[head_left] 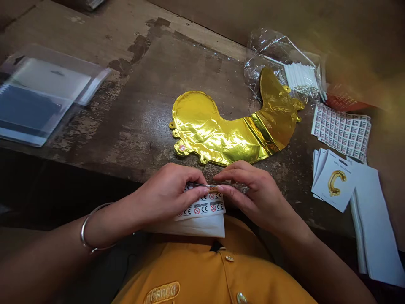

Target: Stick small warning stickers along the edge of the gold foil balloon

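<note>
My left hand [169, 190] is closed on a sheet of CE stickers [202, 208], its thumb on top and its index finger curled behind the upper edge. Opposite it, my right hand [253, 190] has thumb and index finger at the sheet's bent upper right edge; whether a single sticker is between them is too small to tell. A plain white paper [202, 228] shows beneath the sheet, at my lap. Just beyond my hands, a flat gold foil balloon [218, 131], curved with small tabs along its edge, lies on the wooden table [126, 122].
Clear plastic sleeves [41, 101] lie at left. At the back right are a clear bag [262, 46] with white sticks [302, 78] and an orange-red printed piece [348, 98]. Below are more sticker sheets [343, 131], balloon cards [333, 181] and white strips [376, 228].
</note>
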Available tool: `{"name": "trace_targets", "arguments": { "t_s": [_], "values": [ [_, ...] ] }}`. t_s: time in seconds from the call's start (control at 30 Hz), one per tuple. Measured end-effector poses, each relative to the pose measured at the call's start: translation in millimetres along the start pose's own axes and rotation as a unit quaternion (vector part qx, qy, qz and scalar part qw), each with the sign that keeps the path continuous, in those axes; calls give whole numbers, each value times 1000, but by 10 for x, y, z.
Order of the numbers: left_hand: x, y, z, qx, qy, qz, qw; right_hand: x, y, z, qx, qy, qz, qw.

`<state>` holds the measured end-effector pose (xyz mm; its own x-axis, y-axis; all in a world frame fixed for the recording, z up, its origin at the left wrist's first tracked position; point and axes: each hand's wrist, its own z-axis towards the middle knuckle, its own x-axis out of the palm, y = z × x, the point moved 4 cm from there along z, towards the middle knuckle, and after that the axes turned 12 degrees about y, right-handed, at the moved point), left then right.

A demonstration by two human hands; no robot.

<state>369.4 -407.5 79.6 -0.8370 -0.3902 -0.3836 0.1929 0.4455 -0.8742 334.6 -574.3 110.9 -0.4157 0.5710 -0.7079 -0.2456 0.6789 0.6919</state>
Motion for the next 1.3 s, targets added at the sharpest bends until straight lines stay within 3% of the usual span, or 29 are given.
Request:
{"name": "trace_targets", "arguments": {
  "t_s": [0.1,0.2,0.43,0.5,0.57,0.67,0.77,0.9,1.03,1.13,1.2,1.3],
  "values": [
    [2,-13,-1,6,-4,3,1000,5,26,20,-8,7,0,1000],
    [4,-12,0,2,-1,4,1000,14,53,6,-18,-28,-33,999],
    [-3,39,21,-35,19,-17,999,129,171,-125,-188,-93,-222,952],
    [2,44,20,-36,21,-18,999,94,156,-119,-160,-105,-196,962],
    [8,35,16,-29,18,-7,999,37,103,-77,-90,-91,-141,982],
    [20,8,9,-13,11,18,1000,7,15,-2,-11,3,-48,999],
    [28,-12,1,1,3,34,999,3,-18,30,0,56,19,998],
    [23,-9,-4,0,4,16,1000,3,20,17,-24,8,1,1000],
    [9,1,1,-24,15,-22,999,55,140,-77,-126,-71,-109,983],
    [13,14,3,-40,27,-54,997,95,211,-169,-195,-93,-155,964],
    [22,23,4,-46,32,-64,996,59,221,-195,-183,-121,-143,965],
    [39,20,9,-46,36,-63,996,-18,184,-148,-88,-132,-116,980]
  ]
}}
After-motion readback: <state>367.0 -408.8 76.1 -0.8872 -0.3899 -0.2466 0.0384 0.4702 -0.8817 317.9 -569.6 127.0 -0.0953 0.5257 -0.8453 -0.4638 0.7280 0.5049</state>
